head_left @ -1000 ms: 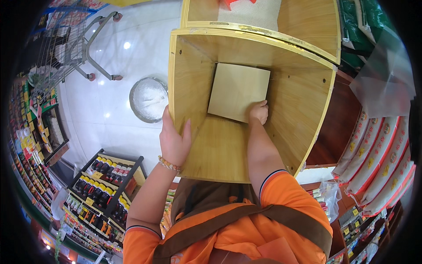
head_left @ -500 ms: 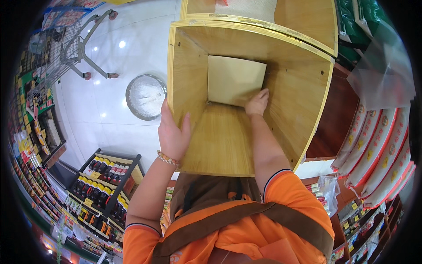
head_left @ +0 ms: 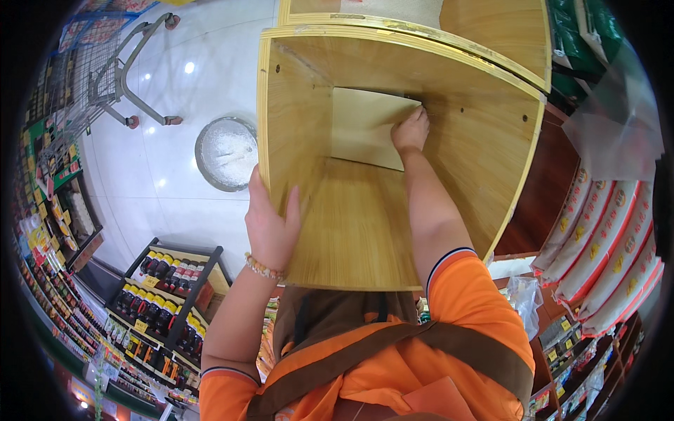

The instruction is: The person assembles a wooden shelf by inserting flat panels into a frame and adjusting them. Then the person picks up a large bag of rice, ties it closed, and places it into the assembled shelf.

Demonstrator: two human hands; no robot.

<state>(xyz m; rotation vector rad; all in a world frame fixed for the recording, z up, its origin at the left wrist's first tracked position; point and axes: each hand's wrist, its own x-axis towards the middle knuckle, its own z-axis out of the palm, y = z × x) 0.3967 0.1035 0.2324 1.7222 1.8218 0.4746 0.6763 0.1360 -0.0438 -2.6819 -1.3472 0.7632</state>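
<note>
An open wooden bin stands in front of me, its mouth facing up toward me. My left hand straddles its left wall, thumb inside and fingers over the outer side. Deep in the bin, a pale cream board or flat panel lies against the bottom. My right hand reaches down inside, fingers curled at the board's upper right corner; the exact grip is partly hidden.
Left of the bin, a round metal pan with white powder sits on the tiled floor, beyond it a shopping cart. A bottle rack stands lower left. Another wooden bin adjoins at the top; stacked sacks lie right.
My right hand has moved up along the board's right side, from its lower right corner to its upper right corner. My left hand stays on the bin's left wall.
</note>
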